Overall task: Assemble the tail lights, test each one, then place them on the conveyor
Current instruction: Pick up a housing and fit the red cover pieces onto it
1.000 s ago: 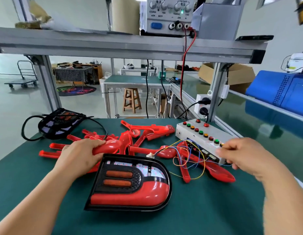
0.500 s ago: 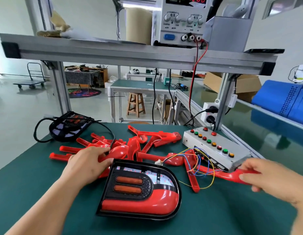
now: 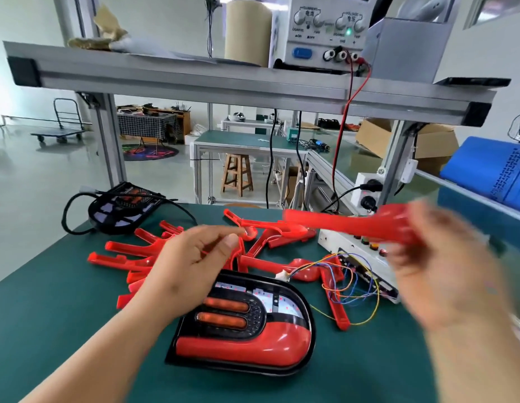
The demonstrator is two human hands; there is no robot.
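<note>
The right hand (image 3: 445,257) is smeared by motion, yet its fingers are plainly curled round the wide end of one red piece (image 3: 349,225). It holds the piece in the air, the narrow end pointing away from the grip towards the left hand (image 3: 195,257). That hand hovers with its fingers loosely curled, the thumb near the forefinger, and nothing shows between them.

Directly under the held piece, on the green table (image 3: 49,315), sits one white test box (image 3: 369,269) with a short row of coloured buttons. One bundle of thin coloured wires (image 3: 354,280) loops out of the box's near side, below and to the left of the right hand.

Beneath the left hand lies the pile of loose red pieces (image 3: 131,251). At least eight can be made out (they overlap too much for an exact count), and they spread from left of that hand across to the test box.

Two tail lights are in view. One tail light (image 3: 244,341), red with a black rim and two orange bars in its face, lies flat on the table just under the left wrist, on the near side of the pile. The second tail light (image 3: 122,205), black and with a black cable looped beside it, lies well beyond the left hand at the table's far left corner.

Above both hands runs one metal shelf (image 3: 195,80) that carries one power supply (image 3: 325,33).
</note>
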